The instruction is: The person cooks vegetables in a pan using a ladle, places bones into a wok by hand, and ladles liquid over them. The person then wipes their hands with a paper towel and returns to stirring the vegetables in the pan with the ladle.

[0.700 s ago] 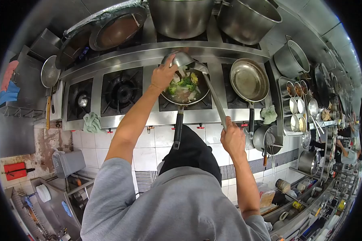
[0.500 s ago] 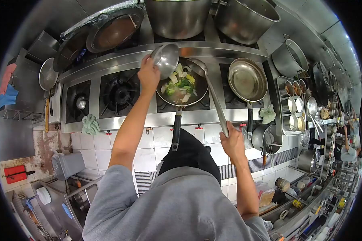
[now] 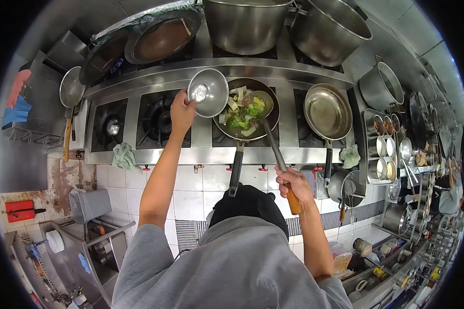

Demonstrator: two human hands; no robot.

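My left hand [image 3: 182, 114] grips the rim of a steel bowl [image 3: 208, 92], whose inside looks bare; it is held at the left edge of a frying pan [image 3: 272, 123]. Broccoli and pale chopped pieces [image 3: 238, 114] lie in the pan, which sits on a burner with its black handle [image 3: 236, 170] toward me. My right hand [image 3: 296, 186] is closed around the wooden-ended handle of a ladle [image 3: 274, 146]. The ladle's bowl is in the pan, at the right side of the food.
Right of the pan, a second frying pan [image 3: 327, 112] sits on the stove. Large pots [image 3: 245, 28] and a wok [image 3: 162, 40] stand behind. A green cloth [image 3: 126, 156] hangs at the front edge. Small metal containers [image 3: 381, 147] stand at the right. Another person [image 3: 448, 200] is far right.
The steel bowl has moved from tilted over the pan to its left side, with its inside facing me. The ladle has come down into the food, and my right hand has drawn nearer to me.
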